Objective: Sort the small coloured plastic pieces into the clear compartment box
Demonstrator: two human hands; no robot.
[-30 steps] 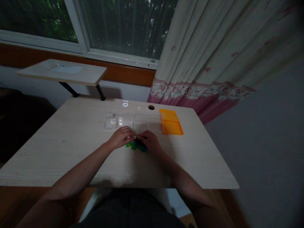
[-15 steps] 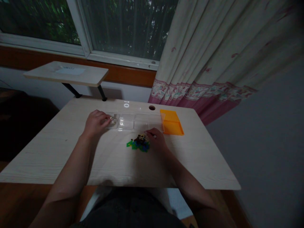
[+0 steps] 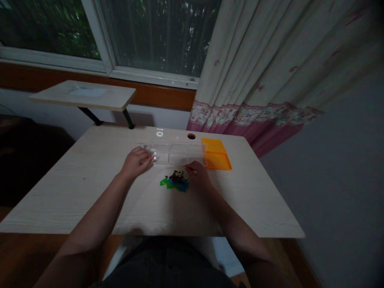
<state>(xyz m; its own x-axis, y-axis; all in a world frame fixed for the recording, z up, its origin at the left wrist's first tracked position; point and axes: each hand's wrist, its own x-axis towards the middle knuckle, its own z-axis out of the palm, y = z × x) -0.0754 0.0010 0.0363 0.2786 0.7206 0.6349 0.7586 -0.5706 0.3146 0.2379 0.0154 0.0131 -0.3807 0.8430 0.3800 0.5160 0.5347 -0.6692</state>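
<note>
A clear plastic tray with compartments (image 3: 178,159) lies across the middle of the desk. My left hand (image 3: 136,163) is over its left end, fingers curled together; anything between them is too small to make out. In front of the tray is a heap of small building bricks (image 3: 177,182), with green, blue, dark brown and tan pieces. My right hand (image 3: 198,175) sits at the heap's right edge, thumb and fingers closed in a pinch. Whatever lies in that pinch cannot be made out.
An orange tray or lid (image 3: 216,155) lies at the clear tray's right end. Behind it, the pale wooden desk (image 3: 255,200) has a round cable hole (image 3: 191,136). A raised shelf (image 3: 87,98) on black legs stands back left; a curtain (image 3: 237,92) hangs behind.
My left hand has moved right, off the small pale pieces at the tray's left end and closer to the brick heap. My right hand has stayed nearly in place.
</note>
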